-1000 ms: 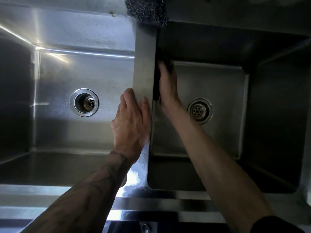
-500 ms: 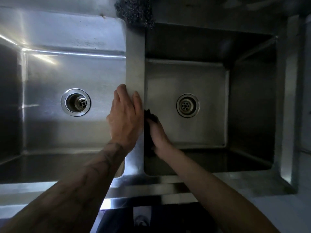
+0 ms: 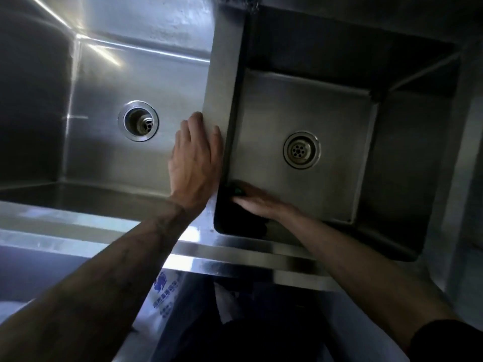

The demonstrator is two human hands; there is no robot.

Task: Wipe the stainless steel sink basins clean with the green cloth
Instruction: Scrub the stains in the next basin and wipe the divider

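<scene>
Two stainless steel basins lie side by side under a shared divider [image 3: 222, 82]. My left hand [image 3: 194, 163] rests flat on the near part of that divider, fingers straight. My right hand [image 3: 257, 202] is down in the near left corner of the right basin [image 3: 303, 105], pressing the green cloth [image 3: 237, 190] against the steel with flat fingers. Only a small bright green patch of the cloth shows; the rest is dark and under the hand. The left basin [image 3: 136, 74] has a round drain [image 3: 138, 124], and the right basin has its own drain [image 3: 302, 150].
A steel front ledge [image 3: 235, 249] runs along the near edge of the sink. Below it hangs a white plastic bag [image 3: 167, 296] with blue print. A dark scouring pad [image 3: 240, 1] sits at the far end of the divider.
My right hand with the cloth has slid along the divider wall from the far end towards me, down into the near left corner. My left hand stays on the divider.
</scene>
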